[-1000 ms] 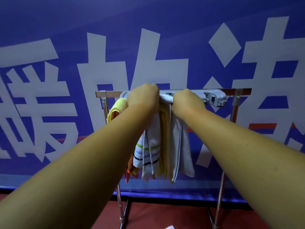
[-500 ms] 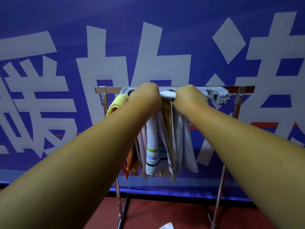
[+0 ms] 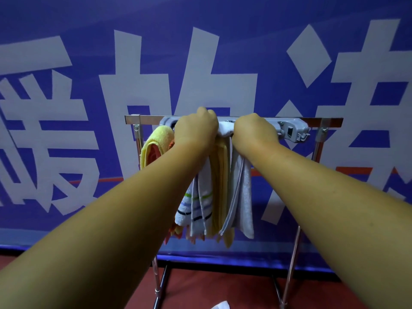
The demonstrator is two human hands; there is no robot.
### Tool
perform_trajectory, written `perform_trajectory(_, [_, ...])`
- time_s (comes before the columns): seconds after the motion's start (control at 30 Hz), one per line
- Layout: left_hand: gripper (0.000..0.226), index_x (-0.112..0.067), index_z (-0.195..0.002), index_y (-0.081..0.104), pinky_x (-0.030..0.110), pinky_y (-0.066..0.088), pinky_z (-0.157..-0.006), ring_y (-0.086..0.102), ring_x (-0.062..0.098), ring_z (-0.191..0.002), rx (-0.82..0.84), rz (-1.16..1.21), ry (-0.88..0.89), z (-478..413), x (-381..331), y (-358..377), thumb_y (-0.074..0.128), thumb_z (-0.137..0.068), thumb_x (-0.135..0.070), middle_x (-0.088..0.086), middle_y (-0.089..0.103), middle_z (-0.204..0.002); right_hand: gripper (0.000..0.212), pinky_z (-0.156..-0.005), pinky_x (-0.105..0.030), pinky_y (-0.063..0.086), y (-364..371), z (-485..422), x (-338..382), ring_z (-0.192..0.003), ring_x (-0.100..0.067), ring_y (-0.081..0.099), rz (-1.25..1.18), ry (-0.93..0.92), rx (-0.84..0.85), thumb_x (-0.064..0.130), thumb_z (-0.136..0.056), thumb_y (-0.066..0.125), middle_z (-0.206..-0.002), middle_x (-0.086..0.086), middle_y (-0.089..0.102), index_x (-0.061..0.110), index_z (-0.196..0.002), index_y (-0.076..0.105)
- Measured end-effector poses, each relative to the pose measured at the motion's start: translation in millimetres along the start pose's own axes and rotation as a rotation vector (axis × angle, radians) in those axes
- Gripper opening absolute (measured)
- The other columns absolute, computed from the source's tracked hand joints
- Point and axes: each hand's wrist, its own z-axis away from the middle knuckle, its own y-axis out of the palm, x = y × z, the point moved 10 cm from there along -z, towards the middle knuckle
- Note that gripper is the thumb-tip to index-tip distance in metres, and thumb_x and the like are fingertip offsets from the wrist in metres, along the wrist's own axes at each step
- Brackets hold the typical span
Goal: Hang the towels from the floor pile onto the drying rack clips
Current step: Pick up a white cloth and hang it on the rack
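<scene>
A metal drying rack (image 3: 330, 119) stands ahead with a grey clip bar (image 3: 292, 130) along its top rail. Several towels hang from it: a yellow one (image 3: 156, 141) at the left, a white striped one (image 3: 200, 204), a pale yellow one (image 3: 220, 175) and a grey-white one (image 3: 242, 192). My left hand (image 3: 196, 128) and my right hand (image 3: 254, 130) are both up at the clip bar, fingers curled over the top edge of the grey-white towel, whose bunched white edge (image 3: 225, 130) shows between them. The clips under my hands are hidden.
A blue banner with large white characters (image 3: 200, 63) fills the wall behind the rack. The floor is red (image 3: 223, 284). A white towel corner (image 3: 220, 305) shows at the bottom edge on the floor. The rack legs (image 3: 292, 259) reach down to the floor.
The hanging towels have swung slightly. Both hands stay at the clip bar on the towel's top edge. The view has shifted a little.
</scene>
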Motion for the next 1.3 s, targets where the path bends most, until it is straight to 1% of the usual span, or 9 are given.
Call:
perform_trajectory(0.13, [0.03,-0.007,-0.129,0.059,0.04,0.042,-0.068,0.069,0.037,-0.105,0.008,-0.046,-0.014,5.0,-4.6,10.2,0.061,-0.1,-0.012,0.012,0.064,-0.119,0.019,-0.066,-0.042,0.053,13.5,4.5,-0.3,-0.08,-0.029,0.057,0.033,-0.011,0.038,0.008,-0.098,0.064,-0.076,-0.006,0.043,0.013,-0.116,0.066])
perform_trajectory(0.27, [0.028,-0.011,-0.129,0.058,0.038,0.037,-0.073,0.061,0.032,-0.113,-0.025,-0.142,0.005,18.3,-9.3,22.7,0.051,-0.102,-0.013,0.01,0.067,-0.121,0.013,-0.065,-0.04,0.055,27.7,16.3,-2.1,-0.071,-0.027,0.055,-0.005,-0.028,0.017,0.004,-0.097,0.055,-0.076,-0.005,0.045,0.014,-0.093,0.062])
perform_trajectory(0.37, [0.027,-0.007,-0.128,0.055,0.038,0.039,-0.077,0.06,0.033,-0.113,-0.059,-0.182,0.047,29.8,-15.6,30.1,0.047,-0.102,-0.009,0.012,0.067,-0.12,0.02,-0.064,-0.039,0.049,38.8,22.0,-1.7,-0.067,-0.027,0.049,-0.051,-0.016,0.044,0.003,-0.095,0.053,-0.079,-0.006,0.045,0.014,-0.078,0.051])
perform_trajectory(0.53, [0.045,0.002,-0.143,0.038,0.037,0.034,-0.061,0.069,0.037,-0.107,-0.046,0.054,0.004,50.3,-18.1,41.8,0.044,-0.1,-0.002,0.013,0.071,-0.117,0.011,-0.064,-0.036,0.044,57.2,33.7,-5.9,-0.077,-0.033,0.054,-0.17,0.04,0.036,0.016,-0.096,0.054,-0.077,-0.003,0.047,0.013,-0.09,0.062])
perform_trajectory(0.7, [0.046,-0.003,-0.14,0.037,0.035,0.024,-0.048,0.06,0.039,-0.069,-0.042,0.272,-0.071,76.8,-10.9,57.5,0.049,-0.095,-0.002,0.01,0.07,-0.096,0.02,-0.062,-0.035,0.046,84.2,51.1,-11.2,-0.076,-0.032,0.061,-0.302,0.075,0.064,0.035,-0.095,0.057,-0.081,-0.005,0.061,0.018,-0.088,0.064])
perform_trajectory(0.9, [0.034,-0.012,-0.124,0.046,0.042,0.042,-0.066,0.068,0.043,-0.096,0.129,0.549,-0.192,107.2,-10.1,109.6,0.054,-0.091,-0.013,0.015,0.069,-0.106,0.025,-0.067,-0.039,0.058,135.7,74.4,-21.3,-0.08,-0.032,0.066,-0.443,0.144,0.152,0.047,-0.093,0.058,-0.089,-0.004,0.068,0.027,-0.107,0.066])
perform_trajectory(1.07, [0.04,-0.017,-0.129,0.05,0.043,0.046,-0.068,0.068,0.041,-0.093,0.173,0.485,-0.24,114.0,-0.6,136.9,0.061,-0.091,-0.012,0.008,0.065,-0.102,0.026,-0.066,-0.036,0.058,183.0,88.6,-33.0,-0.08,-0.024,0.066,-0.605,0.208,0.294,0.035,-0.097,0.059,-0.093,-0.001,0.066,0.032,-0.122,0.063])
perform_trajectory(1.2, [0.034,-0.017,-0.129,0.052,0.042,0.043,-0.067,0.067,0.038,-0.091,0.142,0.407,-0.274,114.1,12.0,142.7,0.056,-0.095,-0.016,0.006,0.064,-0.102,0.024,-0.057,-0.031,0.048,204.4,91.6,-39.9,-0.079,-0.021,0.065,-0.615,0.238,0.331,0.029,-0.097,0.058,-0.096,-0.003,0.067,0.028,-0.121,0.062])
perform_trajectory(1.3, [0.038,-0.015,-0.13,0.05,0.041,0.04,-0.065,0.064,0.036,-0.088,0.123,0.399,-0.308,116.3,19.0,147.4,0.059,-0.094,-0.015,0.006,0.064,-0.104,0.025,-0.059,-0.031,0.048,217.1,92.0,-41.5,-0.08,-0.021,0.065,-0.657,0.251,0.347,0.029,-0.097,0.058,-0.1,-0.003,0.068,0.026,-0.121,0.064])
